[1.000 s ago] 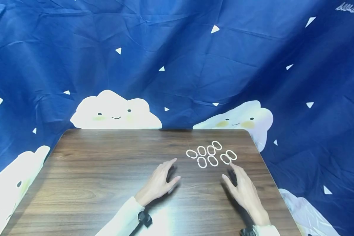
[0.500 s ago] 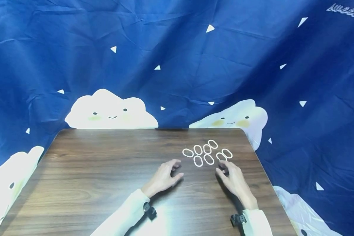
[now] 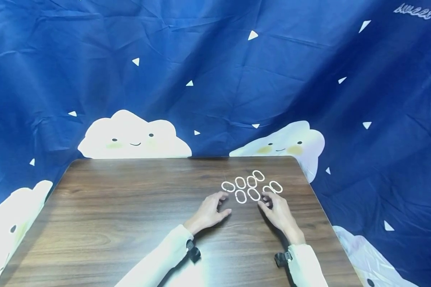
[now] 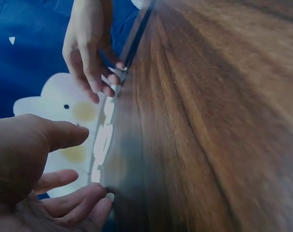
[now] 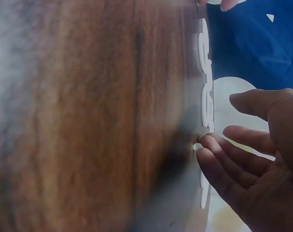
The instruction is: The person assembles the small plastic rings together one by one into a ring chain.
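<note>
**Eight white rings [image 3: 236, 195] on a wooden table [image 3: 104, 215]; two hands, none gripped**

Sleeves [image 3: 158, 255], two: pale, behind the hands, each with a black wrist camera [image 3: 193, 252].

Left hand [image 3: 209, 211]: thumb spread from loosely bent fingers, nothing held; just short of the leftmost ring [image 3: 224, 183].

Right hand [image 3: 281, 213]: fingers bent, thumb apart, nothing held; fingertips at a ring [image 3: 267, 185] they partly cover; contact cannot be told.

Rings: two ahead of and between the hands; the leftmost just beyond the left fingertips; the partly covered one beside another [image 3: 281, 188] beyond the right hand; three farther out. Whether any are linked is too small to tell.

Progress, as judged: an early stage. None appears lifted; any handling of the eight seems left to do.

Blue cloth [image 3: 215, 52]: beyond both hands, past the table's far edge; printed clouds [image 3: 129, 150], white triangles [image 3: 253, 35].
</note>
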{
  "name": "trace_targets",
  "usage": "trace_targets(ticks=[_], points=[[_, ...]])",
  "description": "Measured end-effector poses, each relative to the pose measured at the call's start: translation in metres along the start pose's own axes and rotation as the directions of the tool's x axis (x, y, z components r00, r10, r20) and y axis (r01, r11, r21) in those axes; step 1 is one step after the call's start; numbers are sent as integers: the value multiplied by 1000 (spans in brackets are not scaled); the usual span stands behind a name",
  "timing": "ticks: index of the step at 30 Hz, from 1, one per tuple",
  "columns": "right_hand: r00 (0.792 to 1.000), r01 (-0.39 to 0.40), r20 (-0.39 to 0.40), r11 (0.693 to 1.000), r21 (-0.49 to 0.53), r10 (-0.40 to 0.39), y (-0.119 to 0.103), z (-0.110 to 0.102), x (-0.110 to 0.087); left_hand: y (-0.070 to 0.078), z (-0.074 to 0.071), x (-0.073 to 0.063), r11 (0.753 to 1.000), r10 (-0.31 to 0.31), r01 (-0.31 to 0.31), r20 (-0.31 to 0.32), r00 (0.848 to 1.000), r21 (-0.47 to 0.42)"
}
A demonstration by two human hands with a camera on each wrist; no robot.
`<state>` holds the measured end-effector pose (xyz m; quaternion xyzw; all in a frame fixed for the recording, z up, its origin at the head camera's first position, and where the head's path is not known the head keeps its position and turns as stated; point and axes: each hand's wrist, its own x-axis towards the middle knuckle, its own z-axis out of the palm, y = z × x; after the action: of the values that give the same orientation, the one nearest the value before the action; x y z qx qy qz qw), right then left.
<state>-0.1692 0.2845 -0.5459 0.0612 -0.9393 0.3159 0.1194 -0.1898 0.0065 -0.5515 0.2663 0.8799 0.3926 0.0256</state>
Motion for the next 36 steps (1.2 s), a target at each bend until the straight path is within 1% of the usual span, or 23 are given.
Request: trace_targets(ticks=[3, 6, 11, 14, 17, 20, 22, 26, 29, 33, 36], points=[[1000, -8, 10, 1000, 17, 7, 0, 2, 3, 1, 3, 7, 999, 8, -9, -12, 1000, -35], [999, -26, 30, 999, 29, 25, 0, 2, 6, 0, 8, 15, 999, -3, 2, -26, 1000, -51], [996, -58, 73, 998, 12, 57, 1, 3, 12, -1, 15, 25, 999, -32, 31, -39, 999, -37], [994, -72, 86, 997, -4, 72, 1, 4, 15, 0, 19, 30, 999, -27, 26, -45, 999, -18], [993, -79, 89, 997, -13, 80, 2, 6, 18, 2, 22, 39, 999, -31, 30, -46, 998, -15], [992, -90, 87, 996, -23, 91, 2, 7, 20, 4, 25, 46, 999, -43, 43, -34, 998, -1], [991, -98, 85, 995, -28, 100, 1, 8, 20, 4, 28, 50, 999, -41, 41, -28, 999, 11], [990, -119, 75, 993, -20, 121, 1, 10, 21, 6, 29, 54, 999, -27, 28, -26, 999, 37], [988, -139, 73, 990, -5, 139, 1, 11, 22, 7, 30, 57, 999, -30, 32, -30, 999, 42], [983, -171, 68, 985, 10, 169, -1, 13, 24, 7, 32, 60, 998, -54, 55, -41, 998, 22], [979, -202, 44, 979, 17, 201, -1, 14, 23, 8, 35, 63, 997, -76, 76, -43, 996, 9]])
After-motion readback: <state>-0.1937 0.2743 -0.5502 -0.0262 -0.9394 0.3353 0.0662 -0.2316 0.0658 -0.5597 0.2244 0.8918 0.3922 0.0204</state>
